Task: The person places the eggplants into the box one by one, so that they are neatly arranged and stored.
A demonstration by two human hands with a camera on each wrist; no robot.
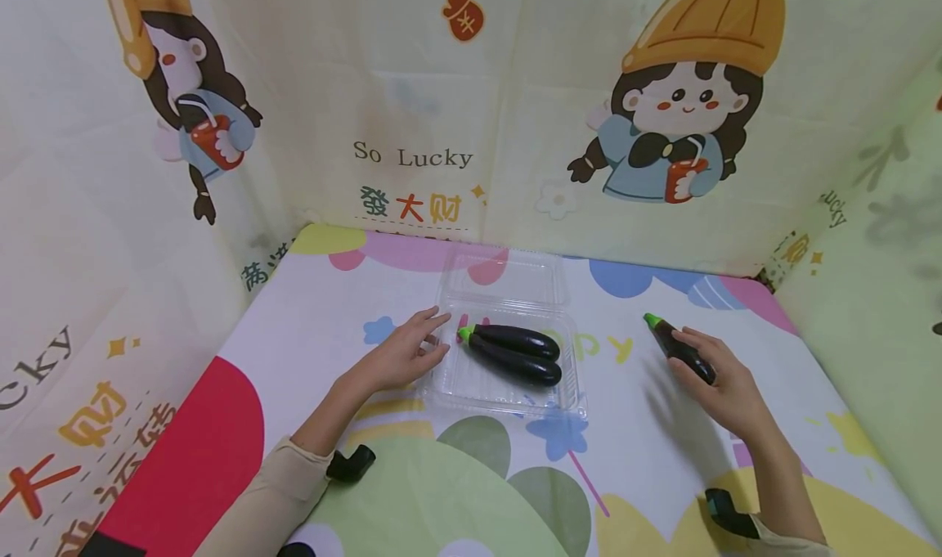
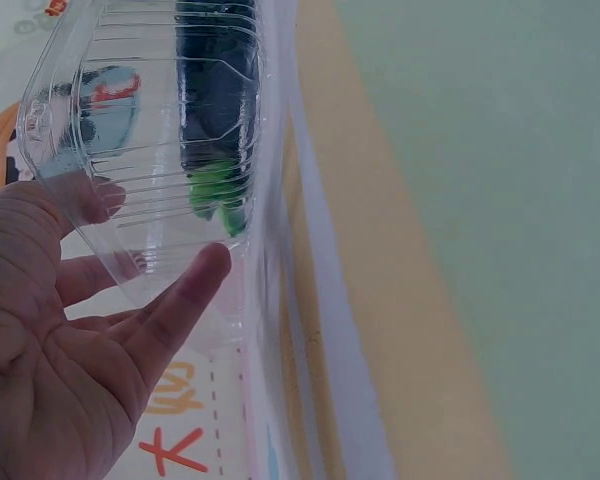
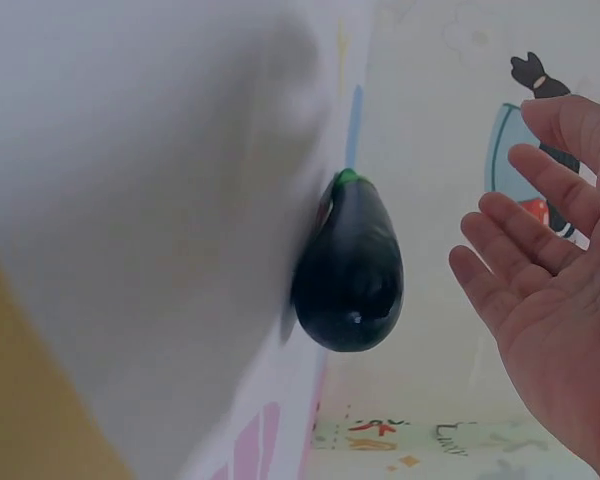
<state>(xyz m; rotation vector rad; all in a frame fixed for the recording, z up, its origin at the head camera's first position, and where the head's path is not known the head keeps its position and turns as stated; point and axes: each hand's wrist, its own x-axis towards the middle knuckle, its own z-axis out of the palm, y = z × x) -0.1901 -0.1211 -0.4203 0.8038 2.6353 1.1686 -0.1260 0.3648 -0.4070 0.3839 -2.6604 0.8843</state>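
Observation:
A clear plastic clamshell box (image 1: 478, 392) lies with its lid (image 1: 526, 283) folded back, away from me. Inside it rest two dark eggplants (image 1: 518, 340) side by side, green stems to the left. My left hand (image 1: 401, 357) is at the box's left edge, fingers loosely spread; in the left wrist view its fingertips overlap the clear wall, an eggplant (image 2: 217, 90) showing through. On the right, a third eggplant (image 1: 666, 338) lies on the table, stem pointing away. My right hand (image 1: 724, 381) is above it; the right wrist view shows relaxed fingers apart from that eggplant (image 3: 350, 270).
A patterned cloth (image 1: 309, 389) covers the table. Printed fabric walls (image 1: 530, 115) rise behind it and at both sides. Black wrist mounts (image 1: 352, 464) sit at both sleeves.

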